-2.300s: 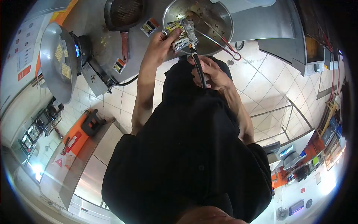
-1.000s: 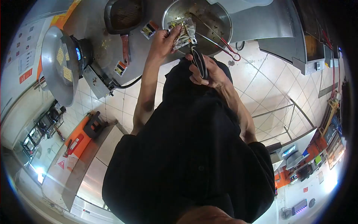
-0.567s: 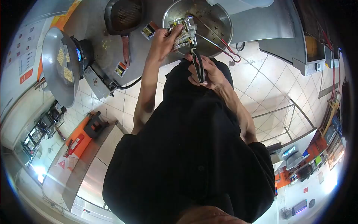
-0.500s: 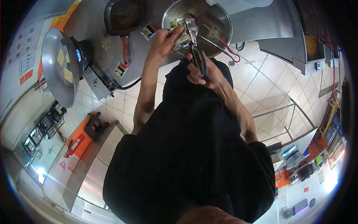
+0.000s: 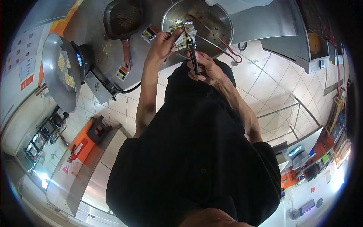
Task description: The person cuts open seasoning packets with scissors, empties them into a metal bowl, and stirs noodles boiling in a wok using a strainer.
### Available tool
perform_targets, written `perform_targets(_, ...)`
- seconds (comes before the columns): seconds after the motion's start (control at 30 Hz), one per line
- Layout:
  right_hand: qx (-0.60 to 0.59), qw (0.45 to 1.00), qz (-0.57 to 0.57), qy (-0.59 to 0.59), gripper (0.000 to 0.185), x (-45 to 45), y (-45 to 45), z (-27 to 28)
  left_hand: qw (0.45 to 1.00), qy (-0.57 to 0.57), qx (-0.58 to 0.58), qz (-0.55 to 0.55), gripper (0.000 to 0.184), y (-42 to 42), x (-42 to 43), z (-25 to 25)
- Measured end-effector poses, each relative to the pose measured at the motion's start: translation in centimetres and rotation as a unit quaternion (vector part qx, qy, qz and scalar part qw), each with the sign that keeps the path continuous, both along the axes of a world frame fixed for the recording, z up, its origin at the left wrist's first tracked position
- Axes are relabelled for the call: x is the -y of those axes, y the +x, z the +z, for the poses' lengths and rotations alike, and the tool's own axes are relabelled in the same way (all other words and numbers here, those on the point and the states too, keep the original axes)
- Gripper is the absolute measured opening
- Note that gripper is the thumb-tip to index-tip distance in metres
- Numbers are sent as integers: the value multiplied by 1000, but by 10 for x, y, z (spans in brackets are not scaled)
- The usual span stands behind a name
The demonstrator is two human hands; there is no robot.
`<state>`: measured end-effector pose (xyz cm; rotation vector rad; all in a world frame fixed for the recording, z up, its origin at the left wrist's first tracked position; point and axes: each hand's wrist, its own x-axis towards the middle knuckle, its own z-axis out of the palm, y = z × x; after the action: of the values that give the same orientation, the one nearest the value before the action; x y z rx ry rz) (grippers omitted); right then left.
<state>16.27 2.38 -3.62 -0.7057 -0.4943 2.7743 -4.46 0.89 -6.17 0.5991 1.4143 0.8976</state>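
Observation:
Over the near edge of a large steel bowl [image 5: 224, 38], my left hand [image 5: 162, 44] pinches a bunch of shiny foil packets [image 5: 180, 42]. My right hand [image 5: 206, 68] is closed around the dark handles of scissors [image 5: 193, 60], whose blades point up and lie against the packets. Whether the blades cut through the foil cannot be made out. Tongs with red grips [image 5: 228, 47] rest in the bowl and stick out over its rim. Two small packets lie on the counter left of my left hand, one near the bowl [image 5: 150, 33] and one lower [image 5: 122, 73].
A square grill pan [image 5: 123, 19] with a reddish handle sits on the steel counter. At the left, a wok [image 5: 56, 85] holding noodle blocks stands over a burner with a blue flame [image 5: 79, 59]. A pale translucent container [image 5: 245, 3] is beyond the bowl.
The scissors have swung between wider and narrower handle positions, and their handles now look nearly closed. Both hands stay near the bowl. The whole view has shifted slightly.

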Motion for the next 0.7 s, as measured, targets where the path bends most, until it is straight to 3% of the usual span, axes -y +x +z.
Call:
perform_targets(0.1,-14,1000,0,-12,36,1,-2,-2,999,-20,29,37,32,1,0,3)
perform_targets(0.17,-25,999,-17,-40,36,1,-4,1,997,5,81,1,28,2,1,6)
perform_targets(0.27,52,996,-27,-62,36,-4,-7,7,989,1,146,26,26,3,-2,6)
perform_targets(0.37,8,1000,0,12,36,-4,-4,-1,984,5,176,37,26,-2,-1,5)
perform_targets(0.47,0,1000,-17,-26,42,-8,-6,5,986,-10,160,53,31,2,-4,8)
perform_targets(0.53,-61,989,-48,-127,40,-9,-7,7,985,-18,164,49,31,2,-4,5)
perform_targets(0.7,-9,999,-29,-40,41,-9,-6,-3,983,-22,171,57,32,5,-8,12)
